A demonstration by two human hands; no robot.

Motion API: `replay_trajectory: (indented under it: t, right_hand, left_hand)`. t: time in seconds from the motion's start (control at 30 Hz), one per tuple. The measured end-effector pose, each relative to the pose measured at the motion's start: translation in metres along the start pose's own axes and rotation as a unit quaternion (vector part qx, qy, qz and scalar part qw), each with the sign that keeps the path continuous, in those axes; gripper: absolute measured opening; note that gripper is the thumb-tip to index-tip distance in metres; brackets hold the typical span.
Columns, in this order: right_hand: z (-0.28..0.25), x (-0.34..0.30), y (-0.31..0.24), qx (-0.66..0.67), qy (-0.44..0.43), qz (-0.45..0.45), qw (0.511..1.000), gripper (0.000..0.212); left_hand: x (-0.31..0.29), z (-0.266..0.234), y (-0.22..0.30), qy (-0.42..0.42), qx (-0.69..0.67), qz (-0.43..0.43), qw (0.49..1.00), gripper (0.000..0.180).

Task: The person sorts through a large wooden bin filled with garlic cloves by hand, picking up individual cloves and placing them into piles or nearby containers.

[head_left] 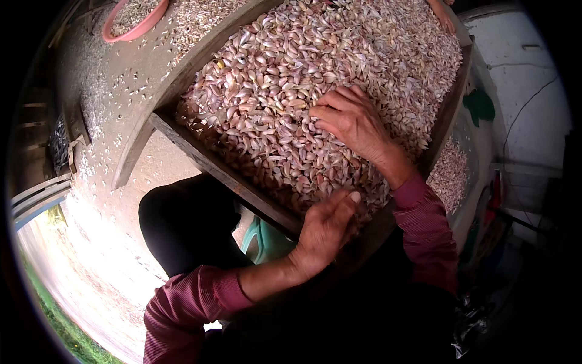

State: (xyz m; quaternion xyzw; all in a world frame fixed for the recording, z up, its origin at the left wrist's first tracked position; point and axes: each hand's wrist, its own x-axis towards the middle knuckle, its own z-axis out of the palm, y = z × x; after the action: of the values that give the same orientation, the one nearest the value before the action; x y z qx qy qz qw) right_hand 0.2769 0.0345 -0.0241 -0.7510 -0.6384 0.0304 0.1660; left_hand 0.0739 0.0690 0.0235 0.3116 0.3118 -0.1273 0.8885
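A wooden tray (pixel 209 165) with raised sides lies tilted before me, heaped with pinkish-white garlic cloves (pixel 273 91). Over the middle of the heap, my right hand (pixel 357 124) is closed, its fingers bent down at the cloves; whatever is between the fingertips is hidden. My left hand (pixel 325 229) rests at the tray's near corner, touching the cloves there. Its thumb lies along curled fingers, which are mostly hidden, so I cannot make out what they hold.
Another person's hand (pixel 444 18) reaches in at the tray's far right corner. A pink basin (pixel 134 30) of cloves stands on the floor at the far left, beside scattered cloves (pixel 194 24). More cloves (pixel 450 176) lie right of the tray. A green plastic object (pixel 267 239) sits below it.
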Motion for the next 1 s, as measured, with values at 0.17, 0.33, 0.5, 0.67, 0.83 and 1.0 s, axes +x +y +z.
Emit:
replay_trajectory:
  t: [0.17, 0.33, 0.5, 0.67, 0.83, 1.0]
  right_hand:
    - [0.012, -0.001, 0.002, 0.095, 0.046, 0.086, 0.991, 0.017]
    - [0.011, -0.018, 0.004, 0.355, 0.109, 0.239, 0.897, 0.015]
    - [0.005, -0.031, -0.005, 0.376, 0.103, 0.316, 0.865, 0.016]
    - [0.014, 0.005, -0.027, 0.161, 0.093, 0.151, 0.971, 0.02]
    - [0.03, 0.014, -0.005, 0.108, 0.073, 0.116, 0.985, 0.011]
    - [0.025, 0.005, -0.011, 0.203, 0.092, 0.171, 0.96, 0.01]
  left_hand:
    - [0.008, -0.008, -0.012, 0.004, 0.039, 0.03, 0.999, 0.029]
    - [0.015, -0.006, -0.008, 0.022, -0.027, 0.048, 0.998, 0.029]
    - [0.02, -0.007, -0.003, 0.003, -0.056, 0.05, 0.997, 0.028]
    - [0.021, -0.006, -0.016, -0.001, -0.024, 0.049, 0.999, 0.028]
    - [0.021, -0.002, -0.016, -0.007, -0.007, 0.055, 0.998, 0.028]
    - [0.019, -0.004, -0.01, -0.008, -0.03, 0.047, 0.998, 0.028]
